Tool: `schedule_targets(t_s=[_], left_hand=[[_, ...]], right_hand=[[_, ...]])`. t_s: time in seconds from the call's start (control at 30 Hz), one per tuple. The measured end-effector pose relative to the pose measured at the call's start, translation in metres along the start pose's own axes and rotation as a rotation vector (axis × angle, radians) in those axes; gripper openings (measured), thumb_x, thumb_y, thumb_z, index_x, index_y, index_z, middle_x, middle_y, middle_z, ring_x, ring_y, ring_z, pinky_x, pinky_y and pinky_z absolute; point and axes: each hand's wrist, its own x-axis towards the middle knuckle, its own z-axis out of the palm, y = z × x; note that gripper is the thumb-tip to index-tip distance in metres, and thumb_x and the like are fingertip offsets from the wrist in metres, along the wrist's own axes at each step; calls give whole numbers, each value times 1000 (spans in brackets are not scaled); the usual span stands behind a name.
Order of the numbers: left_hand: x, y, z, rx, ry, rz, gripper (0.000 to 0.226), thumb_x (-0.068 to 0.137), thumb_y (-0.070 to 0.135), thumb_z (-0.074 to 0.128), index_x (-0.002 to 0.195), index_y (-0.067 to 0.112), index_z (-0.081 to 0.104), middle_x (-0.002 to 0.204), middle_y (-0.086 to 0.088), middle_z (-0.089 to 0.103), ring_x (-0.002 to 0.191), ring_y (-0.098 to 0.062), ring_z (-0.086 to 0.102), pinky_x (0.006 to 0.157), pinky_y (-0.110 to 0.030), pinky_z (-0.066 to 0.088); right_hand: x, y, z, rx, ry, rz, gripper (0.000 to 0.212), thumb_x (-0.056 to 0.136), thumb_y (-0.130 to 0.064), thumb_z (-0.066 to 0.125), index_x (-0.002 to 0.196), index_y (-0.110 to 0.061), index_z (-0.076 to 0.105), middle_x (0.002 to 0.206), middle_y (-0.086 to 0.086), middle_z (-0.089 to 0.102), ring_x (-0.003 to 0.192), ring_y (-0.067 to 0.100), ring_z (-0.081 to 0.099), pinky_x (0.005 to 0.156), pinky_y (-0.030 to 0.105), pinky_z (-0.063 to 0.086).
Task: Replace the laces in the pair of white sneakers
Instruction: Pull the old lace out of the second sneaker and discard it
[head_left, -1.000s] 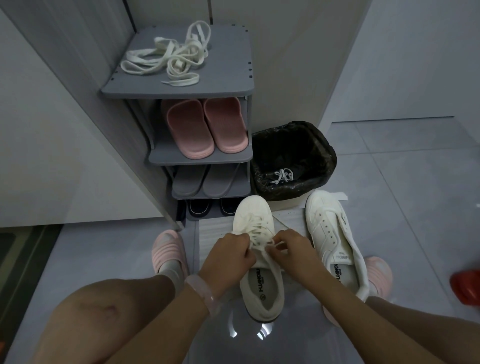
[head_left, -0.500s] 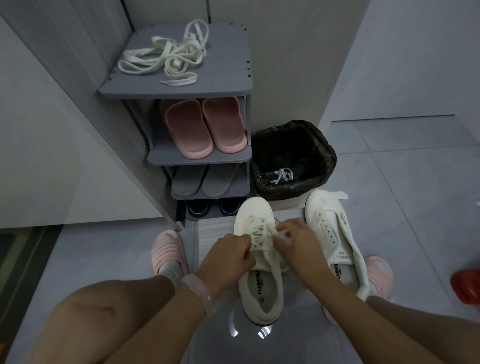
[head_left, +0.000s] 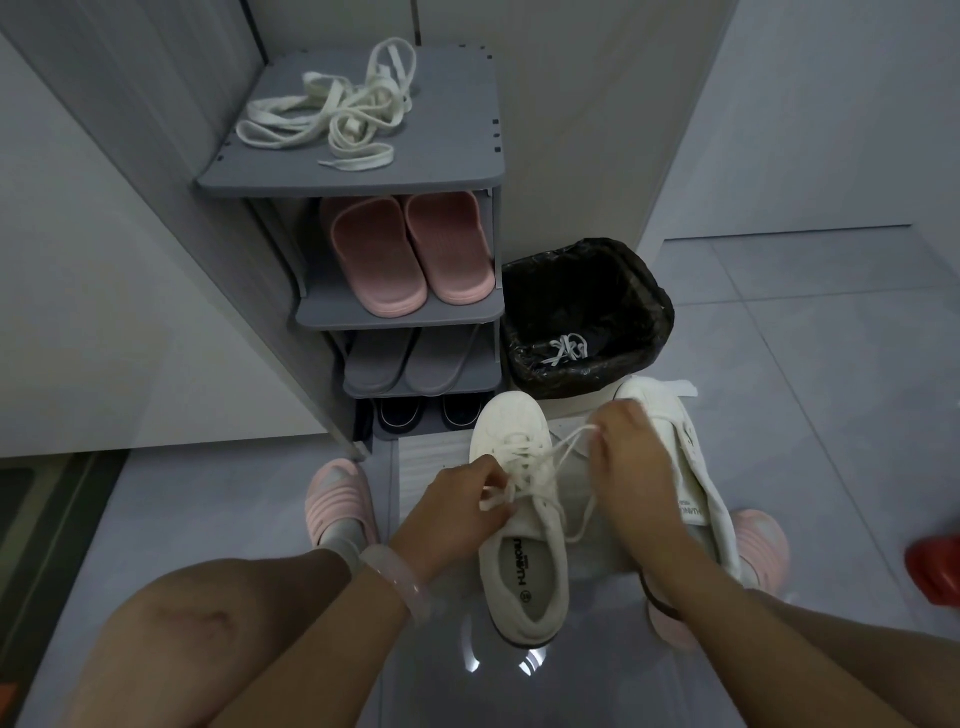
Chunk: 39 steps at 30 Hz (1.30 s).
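Where the pale grey tiled floor (head_left: 810, 395) meets a light wall, a grey shoe rack (head_left: 470, 171) stands at twelve o'clock, with loose cream laces (head_left: 332, 117) heaped on its top shelf, pink slippers (head_left: 410, 254) below them and grey slippers (head_left: 410, 358) lower still. Just right of the rack sits a black-lined bin (head_left: 644, 301) holding a small white lace (head_left: 569, 347). At centre, a laced white sneaker (head_left: 519, 525) lies on the floor, toe towards twelve o'clock; the second sneaker (head_left: 691, 467) lies at its three o'clock, partly behind the right hand (head_left: 631, 467). The left hand (head_left: 454, 512), fingers curled, pinches the sneaker's lace (head_left: 540, 465) by the upper eyelets. The right hand pinches the lace's other strand, drawn taut up towards one o'clock. Half a second ago the right hand sat close over the tongue; it has since lifted away and pulled a length of lace free, while the left hand has stayed put.
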Motion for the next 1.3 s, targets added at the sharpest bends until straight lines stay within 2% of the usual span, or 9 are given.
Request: schedule_targets(t_s=[0.17, 0.3, 0.47, 0.63, 0.73, 0.83, 1.03, 1.23, 1.3], left_hand=[[-1, 2, -2, -29, 3, 14, 31, 85, 25, 64, 113, 18, 54, 118, 0, 59, 107, -12, 55, 85, -20, 44], [-2, 2, -3, -36, 7, 23, 34, 86, 25, 63, 117, 17, 53, 119, -2, 58, 107, -13, 55, 83, -17, 41], [-2, 1, -4, -53, 4, 12, 30, 86, 22, 63, 114, 16, 54, 117, 0, 58, 109, -13, 55, 84, -20, 43], [-1, -1, -3, -67, -17, -25, 29, 86, 24, 64, 110, 14, 51, 117, 0, 56, 107, -12, 54, 82, -26, 49], [0, 0, -3, -64, -20, -34, 30, 85, 25, 64, 108, 12, 49, 113, 1, 54, 105, -12, 53, 80, -27, 50], [0, 0, -4, -65, -23, -41, 29, 85, 26, 64, 107, 14, 49, 109, 4, 52, 105, -11, 53, 81, -27, 50], [0, -1, -3, -62, -33, -46, 29, 86, 27, 64, 107, 15, 48, 113, 3, 53, 106, -12, 53, 83, -29, 50], [2, -1, -1, -26, -24, -21, 28, 86, 26, 63, 109, 15, 50, 108, 7, 50, 103, -10, 51, 79, -25, 47], [3, -3, 0, -14, -16, -17, 29, 85, 27, 64, 108, 15, 51, 106, 7, 50, 103, -11, 52, 79, -23, 45]], right_hand=[[1, 5, 1, -15, -70, 13, 34, 84, -2, 55, 119, -5, 55, 131, 14, 41, 114, 28, 45, 85, 28, 41], [-14, 8, 14, -245, -206, -402, 30, 55, -7, 81, 80, -14, 66, 116, 15, 59, 111, 33, 53, 79, 42, 54], [-17, 12, 20, -320, -238, -402, 30, 45, -18, 89, 65, -17, 67, 102, 10, 66, 103, 30, 61, 74, 39, 55], [6, 16, -8, -81, 144, 7, 10, 76, -8, 59, 80, -3, 66, 101, 19, 61, 93, 39, 56, 79, 40, 45], [11, 24, -15, -115, 135, 152, 15, 78, -2, 64, 93, 0, 67, 117, 26, 55, 108, 47, 48, 88, 48, 41], [-1, 21, 1, -258, -107, -126, 43, 58, -2, 79, 98, -12, 68, 121, 26, 54, 114, 49, 49, 89, 54, 44], [-15, 12, 17, -354, -195, -445, 35, 38, -20, 90, 64, -19, 67, 96, 8, 68, 100, 31, 64, 76, 43, 53], [3, 17, -2, -95, 152, -118, 3, 75, -6, 60, 78, -6, 61, 90, 15, 62, 83, 34, 56, 74, 37, 43], [12, 22, -15, 8, 253, 66, 12, 80, -10, 51, 81, -3, 60, 91, 16, 60, 85, 34, 52, 74, 37, 38]])
